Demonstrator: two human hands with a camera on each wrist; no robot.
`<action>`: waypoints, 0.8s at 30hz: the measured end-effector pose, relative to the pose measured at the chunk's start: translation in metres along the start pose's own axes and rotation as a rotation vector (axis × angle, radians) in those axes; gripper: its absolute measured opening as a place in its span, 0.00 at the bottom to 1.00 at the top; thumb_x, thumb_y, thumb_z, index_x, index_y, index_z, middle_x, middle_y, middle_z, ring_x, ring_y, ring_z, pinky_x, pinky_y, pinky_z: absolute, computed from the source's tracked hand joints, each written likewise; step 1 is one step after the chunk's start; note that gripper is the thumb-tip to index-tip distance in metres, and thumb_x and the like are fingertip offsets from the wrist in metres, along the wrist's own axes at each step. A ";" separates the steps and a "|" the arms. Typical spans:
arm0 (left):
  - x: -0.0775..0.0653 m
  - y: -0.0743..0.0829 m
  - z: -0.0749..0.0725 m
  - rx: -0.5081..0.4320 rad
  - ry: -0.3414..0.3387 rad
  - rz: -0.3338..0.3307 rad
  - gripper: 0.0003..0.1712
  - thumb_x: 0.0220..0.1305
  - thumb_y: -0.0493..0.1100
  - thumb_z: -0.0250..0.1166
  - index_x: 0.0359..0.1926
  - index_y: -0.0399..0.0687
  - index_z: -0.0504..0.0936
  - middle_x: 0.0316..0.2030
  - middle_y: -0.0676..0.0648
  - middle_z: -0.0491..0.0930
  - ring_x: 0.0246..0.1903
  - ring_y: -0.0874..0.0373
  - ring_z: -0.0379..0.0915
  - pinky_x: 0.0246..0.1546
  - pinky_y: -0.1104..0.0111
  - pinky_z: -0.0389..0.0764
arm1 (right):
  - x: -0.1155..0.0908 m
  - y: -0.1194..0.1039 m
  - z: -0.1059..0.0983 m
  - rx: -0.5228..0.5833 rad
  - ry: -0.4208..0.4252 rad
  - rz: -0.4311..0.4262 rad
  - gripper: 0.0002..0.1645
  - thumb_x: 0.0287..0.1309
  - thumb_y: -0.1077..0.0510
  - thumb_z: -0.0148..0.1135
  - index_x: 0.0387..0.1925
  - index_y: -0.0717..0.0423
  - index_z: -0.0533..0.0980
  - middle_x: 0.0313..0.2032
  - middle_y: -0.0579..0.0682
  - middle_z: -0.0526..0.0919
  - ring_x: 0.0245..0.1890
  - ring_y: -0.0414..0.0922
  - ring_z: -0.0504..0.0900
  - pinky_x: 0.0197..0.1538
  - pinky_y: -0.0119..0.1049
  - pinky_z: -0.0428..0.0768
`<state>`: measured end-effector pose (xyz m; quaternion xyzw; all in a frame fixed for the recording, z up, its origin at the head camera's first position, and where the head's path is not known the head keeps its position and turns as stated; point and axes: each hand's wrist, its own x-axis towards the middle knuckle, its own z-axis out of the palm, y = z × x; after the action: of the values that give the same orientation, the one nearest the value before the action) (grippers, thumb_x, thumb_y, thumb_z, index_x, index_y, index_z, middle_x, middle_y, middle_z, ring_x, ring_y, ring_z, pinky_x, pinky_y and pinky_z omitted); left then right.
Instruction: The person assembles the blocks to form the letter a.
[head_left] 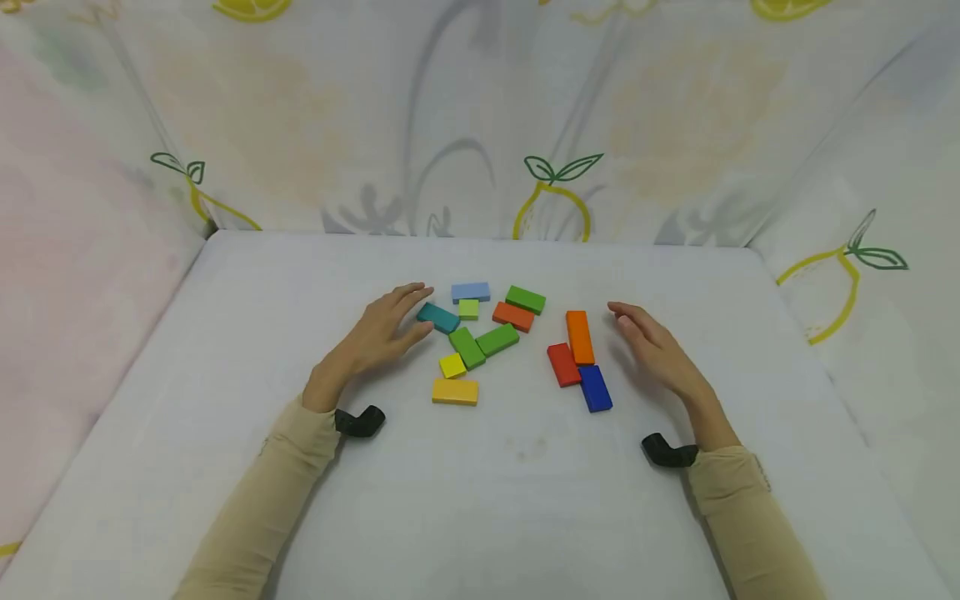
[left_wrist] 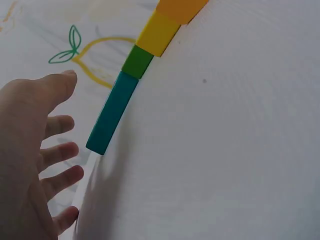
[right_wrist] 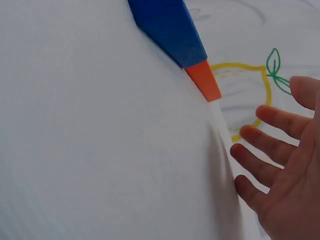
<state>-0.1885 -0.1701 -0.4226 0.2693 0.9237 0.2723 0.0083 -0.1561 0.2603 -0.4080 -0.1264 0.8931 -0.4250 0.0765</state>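
Several coloured blocks lie on a white table. My left hand [head_left: 380,327] holds nothing; its loosely spread fingers hover beside the teal block [head_left: 438,317]. In the left wrist view, that teal block [left_wrist: 112,114] stands apart from the fingertips, with green and yellow blocks behind it. To the right of an orange block [head_left: 580,337], my right hand [head_left: 654,346] is held with relaxed fingers and an empty palm. A red block [head_left: 564,365] and a dark blue block [head_left: 596,389] touch the orange one's near end. The right wrist view shows the blue block [right_wrist: 172,32] beyond the fingers.
Between the hands lie a light blue block [head_left: 470,292], green blocks [head_left: 498,339], a red-orange block [head_left: 513,317], a small yellow block [head_left: 452,365] and a longer yellow block [head_left: 455,392]. A lemon-patterned cloth [head_left: 465,108] hangs behind the table's far edge.
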 end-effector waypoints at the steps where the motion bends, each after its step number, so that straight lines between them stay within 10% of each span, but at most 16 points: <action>1: 0.002 -0.001 0.001 -0.032 0.012 0.018 0.34 0.69 0.57 0.52 0.70 0.50 0.59 0.70 0.43 0.57 0.69 0.43 0.52 0.65 0.43 0.53 | 0.000 0.001 0.001 0.034 0.011 -0.016 0.30 0.73 0.45 0.37 0.68 0.56 0.60 0.67 0.60 0.63 0.69 0.57 0.58 0.69 0.57 0.55; 8: 0.007 0.003 0.012 -0.195 0.081 0.088 0.26 0.69 0.48 0.56 0.65 0.46 0.68 0.65 0.44 0.64 0.66 0.48 0.58 0.63 0.47 0.59 | -0.001 0.002 0.010 0.238 0.113 -0.122 0.22 0.72 0.57 0.44 0.61 0.64 0.66 0.59 0.64 0.71 0.59 0.43 0.72 0.58 0.15 0.63; 15: 0.003 -0.001 0.020 -0.218 0.136 0.137 0.17 0.68 0.39 0.57 0.56 0.43 0.76 0.59 0.42 0.69 0.62 0.47 0.64 0.63 0.53 0.64 | -0.012 -0.009 0.021 0.365 0.212 -0.098 0.16 0.68 0.63 0.50 0.51 0.72 0.70 0.50 0.70 0.74 0.47 0.35 0.76 0.52 0.17 0.71; 24: 0.004 -0.003 0.022 -0.188 0.146 0.141 0.16 0.66 0.36 0.58 0.54 0.45 0.78 0.58 0.44 0.72 0.61 0.48 0.64 0.62 0.54 0.65 | -0.006 0.004 0.025 0.190 0.202 -0.123 0.11 0.66 0.64 0.52 0.46 0.67 0.75 0.44 0.64 0.80 0.42 0.32 0.75 0.49 0.15 0.70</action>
<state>-0.1901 -0.1591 -0.4424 0.3112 0.8711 0.3763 -0.0530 -0.1447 0.2464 -0.4266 -0.1295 0.8425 -0.5221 -0.0283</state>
